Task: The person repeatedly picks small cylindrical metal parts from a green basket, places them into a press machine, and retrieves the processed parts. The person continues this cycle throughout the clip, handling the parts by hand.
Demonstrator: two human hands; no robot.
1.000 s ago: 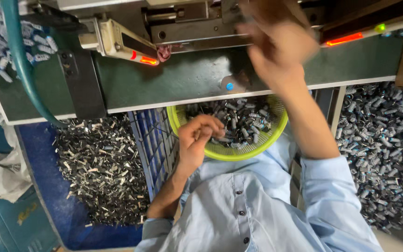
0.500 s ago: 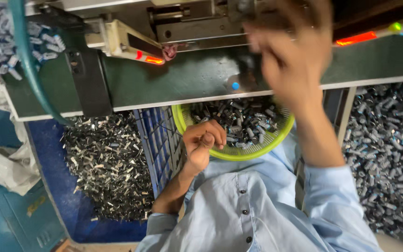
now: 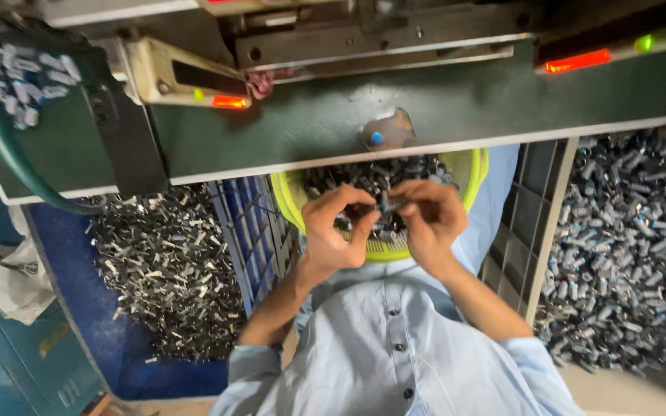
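Over the yellow basket (image 3: 472,166) of small metal parts, the left hand (image 3: 333,231) and right hand (image 3: 429,219) are pinching one little dark part (image 3: 385,204) together. It could be slipping soon, because their fingertips are holding only its ends.

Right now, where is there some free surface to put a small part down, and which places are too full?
The green machine ledge has bare stretches on both sides of the blue-capped piece. The yellow-green basket is full of small metal parts, and the left hand and right hand crowd over it. The blue bin and the right pile are also heaped with parts.
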